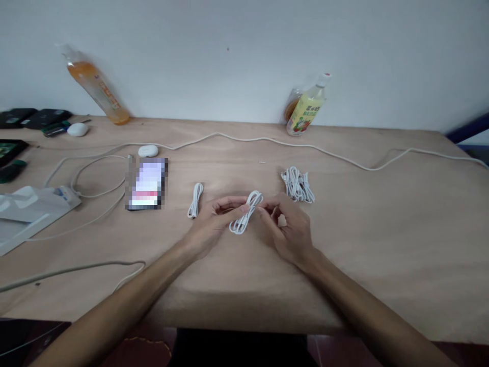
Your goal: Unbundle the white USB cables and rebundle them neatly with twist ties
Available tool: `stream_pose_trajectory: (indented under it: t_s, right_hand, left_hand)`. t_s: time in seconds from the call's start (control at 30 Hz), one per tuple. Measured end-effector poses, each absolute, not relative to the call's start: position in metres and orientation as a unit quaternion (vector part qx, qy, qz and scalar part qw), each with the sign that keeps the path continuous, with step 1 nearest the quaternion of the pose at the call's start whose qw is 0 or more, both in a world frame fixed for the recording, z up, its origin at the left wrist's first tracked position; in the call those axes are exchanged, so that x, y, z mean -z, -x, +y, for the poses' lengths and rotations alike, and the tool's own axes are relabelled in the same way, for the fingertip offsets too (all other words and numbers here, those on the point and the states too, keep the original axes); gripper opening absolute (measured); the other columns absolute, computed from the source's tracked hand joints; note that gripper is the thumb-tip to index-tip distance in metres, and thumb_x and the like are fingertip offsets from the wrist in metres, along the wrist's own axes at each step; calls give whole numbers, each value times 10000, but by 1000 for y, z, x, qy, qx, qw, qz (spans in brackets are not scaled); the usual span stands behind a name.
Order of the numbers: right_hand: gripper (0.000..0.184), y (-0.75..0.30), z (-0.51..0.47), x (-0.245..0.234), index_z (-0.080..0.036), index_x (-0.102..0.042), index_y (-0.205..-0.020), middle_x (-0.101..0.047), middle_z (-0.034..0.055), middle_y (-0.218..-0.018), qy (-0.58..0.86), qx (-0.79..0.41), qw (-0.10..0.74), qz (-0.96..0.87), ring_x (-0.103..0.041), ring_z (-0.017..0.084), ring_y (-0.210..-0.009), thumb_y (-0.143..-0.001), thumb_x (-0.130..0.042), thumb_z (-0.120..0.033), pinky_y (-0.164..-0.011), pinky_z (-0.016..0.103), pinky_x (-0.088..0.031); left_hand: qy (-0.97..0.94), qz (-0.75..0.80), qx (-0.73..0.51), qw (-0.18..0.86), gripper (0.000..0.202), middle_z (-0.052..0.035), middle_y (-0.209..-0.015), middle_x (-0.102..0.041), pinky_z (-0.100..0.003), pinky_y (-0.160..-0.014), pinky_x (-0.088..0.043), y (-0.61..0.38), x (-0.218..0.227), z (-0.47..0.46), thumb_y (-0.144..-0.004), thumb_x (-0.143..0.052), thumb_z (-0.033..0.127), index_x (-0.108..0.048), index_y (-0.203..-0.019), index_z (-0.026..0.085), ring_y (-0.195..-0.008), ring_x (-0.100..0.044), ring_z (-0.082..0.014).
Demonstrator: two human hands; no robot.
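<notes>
Left hand [212,220] has thumb and fingers pinched on a coiled white cable [240,224], mid-bundle, over the worktop [382,239]. Right hand [295,232] half-curled, thumb and index tips at the bundle's right side; can't tell if they grip. I'd keep the left pinch firm so loops don't spread, use right fingertips only, no tugging. Keep knuckles off the second coil [196,200] at left and cable pile [298,185] beyond right.

The head view looks forward and down from above and behind the left grip [211,218] and right grip [295,232]. Set back, it reaches the wall [198,66] beyond.
</notes>
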State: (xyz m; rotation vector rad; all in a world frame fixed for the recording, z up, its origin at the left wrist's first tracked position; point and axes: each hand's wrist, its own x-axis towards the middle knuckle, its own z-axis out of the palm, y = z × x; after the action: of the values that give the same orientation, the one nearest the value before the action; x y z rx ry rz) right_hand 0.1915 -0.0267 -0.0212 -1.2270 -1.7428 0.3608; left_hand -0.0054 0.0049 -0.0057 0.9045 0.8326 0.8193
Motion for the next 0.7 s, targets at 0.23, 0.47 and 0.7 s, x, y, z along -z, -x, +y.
stream_pose_trajectory:
  t_s: [0.23,0.47,0.7]
  right_hand:
    - [128,-191,-24,20,-221,-712,-949,-663,14,-754,454,-72,491,-740,-566,174,-656,-1026,-665,-131,-582,311,-439]
    - [175,-191,-22,23,-242,-739,-889,-623,12,-702,488,-71,456,-741,-529,185,-624,-1033,-648,-202,-604,337,-441]
    - [161,-192,-21,25,-236,-728,-837,-565,-16,-690,544,-179,468,-674,-481,165,-609,-991,-684,-241,-600,316,-403]
  left_hand:
    - [-515,387,-326,692,346,-110,-1133,-847,-302,-722,-594,6,2,7,-819,-920,409,-877,-1085,193,-984,-738,-242]
    - [-587,420,-350,597,611,-73,-1030,-798,-320,-766,-607,8,19,2,-822,-893,327,-753,-1392,158,-916,-726,-224]
    - [-733,406,-334,430,652,-38,-1032,-763,-365,-905,-603,13,24,-1,-956,-787,300,-571,-1569,241,-926,-730,-214]
